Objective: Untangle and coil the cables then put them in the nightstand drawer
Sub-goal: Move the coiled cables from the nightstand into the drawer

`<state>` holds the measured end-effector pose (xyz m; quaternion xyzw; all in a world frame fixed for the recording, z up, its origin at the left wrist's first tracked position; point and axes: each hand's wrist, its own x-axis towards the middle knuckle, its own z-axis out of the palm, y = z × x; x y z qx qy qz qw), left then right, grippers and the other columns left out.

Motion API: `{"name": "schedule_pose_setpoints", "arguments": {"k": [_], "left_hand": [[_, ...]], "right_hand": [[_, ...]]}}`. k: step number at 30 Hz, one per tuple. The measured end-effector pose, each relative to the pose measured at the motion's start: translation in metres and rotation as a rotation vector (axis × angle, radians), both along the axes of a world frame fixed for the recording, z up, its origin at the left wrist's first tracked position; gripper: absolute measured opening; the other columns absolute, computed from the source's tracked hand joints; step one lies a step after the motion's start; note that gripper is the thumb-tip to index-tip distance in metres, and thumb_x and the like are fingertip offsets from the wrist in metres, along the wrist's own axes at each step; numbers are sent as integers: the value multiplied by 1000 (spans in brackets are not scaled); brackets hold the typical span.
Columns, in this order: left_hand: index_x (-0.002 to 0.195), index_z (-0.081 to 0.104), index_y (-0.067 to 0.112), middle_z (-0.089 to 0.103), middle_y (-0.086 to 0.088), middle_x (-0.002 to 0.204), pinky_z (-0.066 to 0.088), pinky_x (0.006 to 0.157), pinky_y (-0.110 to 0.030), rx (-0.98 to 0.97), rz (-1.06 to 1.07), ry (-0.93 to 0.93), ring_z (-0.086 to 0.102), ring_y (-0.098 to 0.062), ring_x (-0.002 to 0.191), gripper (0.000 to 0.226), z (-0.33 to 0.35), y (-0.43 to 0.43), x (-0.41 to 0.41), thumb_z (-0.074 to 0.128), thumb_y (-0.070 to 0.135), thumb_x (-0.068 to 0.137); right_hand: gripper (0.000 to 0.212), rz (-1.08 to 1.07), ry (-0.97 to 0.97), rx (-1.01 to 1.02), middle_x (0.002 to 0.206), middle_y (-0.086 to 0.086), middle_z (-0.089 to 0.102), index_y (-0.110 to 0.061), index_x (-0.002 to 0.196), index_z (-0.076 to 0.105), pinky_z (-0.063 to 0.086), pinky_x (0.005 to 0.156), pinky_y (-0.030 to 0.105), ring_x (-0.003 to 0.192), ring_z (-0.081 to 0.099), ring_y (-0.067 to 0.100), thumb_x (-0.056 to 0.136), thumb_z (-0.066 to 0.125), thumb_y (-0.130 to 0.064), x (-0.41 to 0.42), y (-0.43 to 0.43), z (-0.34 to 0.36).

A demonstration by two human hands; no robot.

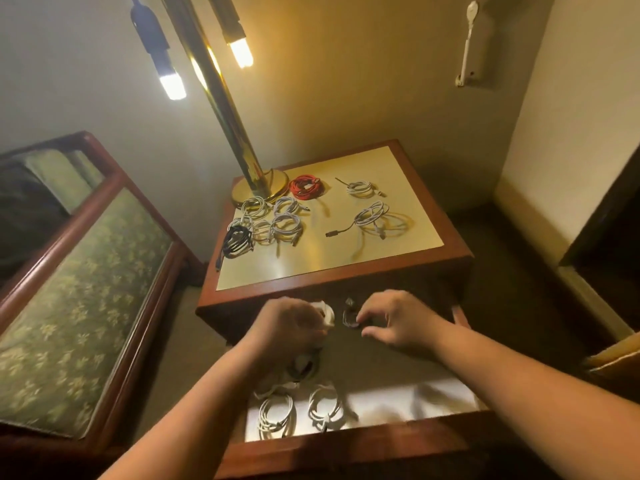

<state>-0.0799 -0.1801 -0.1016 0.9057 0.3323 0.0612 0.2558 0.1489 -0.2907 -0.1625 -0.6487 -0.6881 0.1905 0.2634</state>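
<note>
Lying nearest the viewer in the open drawer (381,445), two white coils (276,415) sit side by side on its pale floor, close to the front wall, and more white cable shows under the left forearm. Above the back of the drawer the person's left hand (287,323) has its fingers (311,315) curled round a white cable bundle (327,315), gripping it. Just beside it, the right hand (394,320) hovers with bent fingers whose tips reach a small dark cable (348,317); blur makes it impossible to tell whether they actually grip it. Beyond the hands, the nightstand (450,268) carries the remaining cables on its pale surface (329,265): a black coil (237,240) at the left edge, a cluster of white coils (277,220) touching it, a loosely wound white cable (372,216) with a dark plug to the right, and farther back a red coil (306,187) and a small white coil (360,188), well apart from each other. A brass lamp base (246,194) stands at the back left corner, just beside the red coil. Left of the nightstand is a wood-framed seat with green floral upholstery (86,289).
</note>
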Motion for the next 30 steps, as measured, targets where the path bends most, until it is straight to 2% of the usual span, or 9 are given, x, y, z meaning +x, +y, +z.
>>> {"name": "schedule_pose_setpoints", "arguments": {"k": [5, 9, 12, 17, 20, 23, 25, 27, 30], "left_hand": [[71, 72, 16, 69, 0, 71, 32, 69, -21, 125, -155, 160, 56, -21, 69, 15, -67, -24, 4, 75, 27, 80], [71, 67, 16, 68, 2, 76, 45, 77, -34, 189, -174, 228, 55, -22, 79, 7, -96, -20, 6, 70, 21, 76], [81, 73, 21, 71, 3, 86, 48, 81, -36, 168, -198, 256, 58, -23, 86, 5, -107, -19, 8, 70, 23, 77], [78, 68, 20, 67, 4, 83, 50, 82, -40, 133, -253, 260, 58, -23, 83, 5, -119, -18, 10, 66, 25, 78], [79, 70, 16, 67, -3, 82, 49, 74, -33, 162, -191, 120, 61, -24, 80, 14, -92, -22, 16, 64, 25, 88], [73, 69, 15, 64, 0, 72, 51, 62, -32, 429, -120, -224, 59, -17, 65, 15, -65, 4, 20, 65, 13, 88], [86, 70, 14, 69, -2, 82, 55, 66, -27, 459, -41, -342, 61, -12, 74, 11, -46, 36, 25, 68, 3, 90], [108, 69, 12, 70, -5, 104, 56, 82, -24, 476, 46, -355, 62, -11, 94, 18, -27, 71, 33, 69, 5, 91], [139, 56, 17, 57, -7, 140, 48, 105, -40, 476, 115, -131, 50, -26, 127, 47, -5, 116, 54, 62, 7, 93]], "right_hand": [[24, 13, -117, -158, 119, -4, 67, -25, 115, 74, 42, 101, 27, 115, 56, 16, 91, 72, -30, -25, -7, -45], [23, 9, -174, -179, 121, -5, 64, -26, 115, 73, 42, 100, 28, 113, 53, 17, 92, 70, -29, -37, -10, -65], [24, 18, -251, -195, 123, -2, 63, -22, 116, 71, 44, 101, 32, 112, 52, 20, 93, 67, -28, -38, -10, -75], [23, 33, -272, -248, 121, -2, 62, -22, 114, 69, 46, 98, 33, 114, 52, 21, 93, 66, -30, -28, -10, -77], [19, 96, -236, -164, 110, -2, 66, -21, 105, 71, 47, 93, 33, 104, 57, 20, 94, 64, -35, -17, -8, -60], [9, 39, -174, 205, 89, -1, 68, -17, 91, 71, 54, 77, 35, 83, 61, 17, 92, 67, -25, 8, 9, -33], [6, -36, -169, 394, 87, 1, 67, -13, 92, 69, 55, 74, 32, 81, 62, 16, 90, 67, -18, 29, 32, -9], [13, -165, -189, 519, 95, 7, 68, -8, 100, 69, 56, 83, 33, 92, 63, 21, 87, 70, -9, 50, 58, 15], [39, -347, -271, 434, 128, 13, 63, -8, 126, 62, 49, 103, 47, 125, 52, 33, 88, 65, -1, 72, 93, 35]]}}
